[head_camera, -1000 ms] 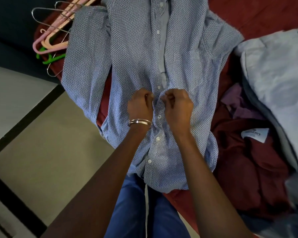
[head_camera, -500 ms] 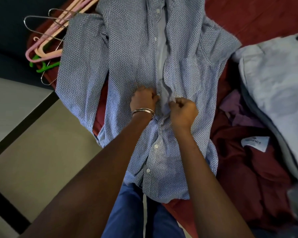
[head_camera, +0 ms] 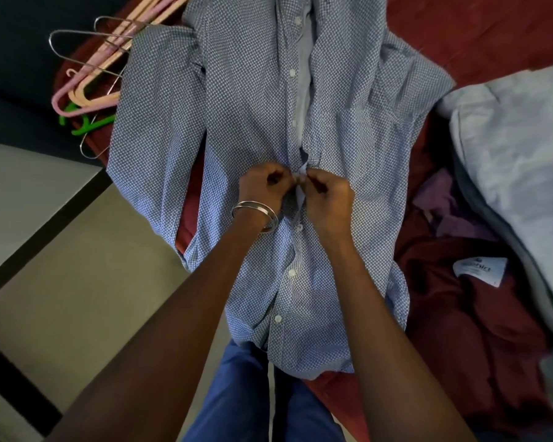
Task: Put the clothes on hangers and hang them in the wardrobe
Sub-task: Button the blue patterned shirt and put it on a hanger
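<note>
I am working at the front of the blue patterned shirt [head_camera: 253, 122], which is lying face up and spread flat on the red bed cover [head_camera: 479, 33], its hem hanging over the bed's near edge above my knees. My left hand [head_camera: 262, 189] is pinching the shirt's button edge with curled fingers, and my right hand [head_camera: 328, 202] is pinching the facing edge just beside it, so the two hands are almost touching at the middle of the shirt's front. Whether a button is sitting between my fingertips I cannot tell. Below my hands the shirt's front is lying closed; above them it is gaping open, showing a paler lining. A metal bangle [head_camera: 256, 213] is sitting on my left wrist.

To the shirt's upper left, partly under its sleeve, the hangers [head_camera: 87, 87] are lying in a loose pile: pink, peach, green and bare wire ones. To the shirt's right, a dark red garment [head_camera: 460, 314] with a white label [head_camera: 479, 271] is lying crumpled, a purple cloth [head_camera: 444, 212] beyond it, and a pale grey garment [head_camera: 517, 148] further right.
</note>
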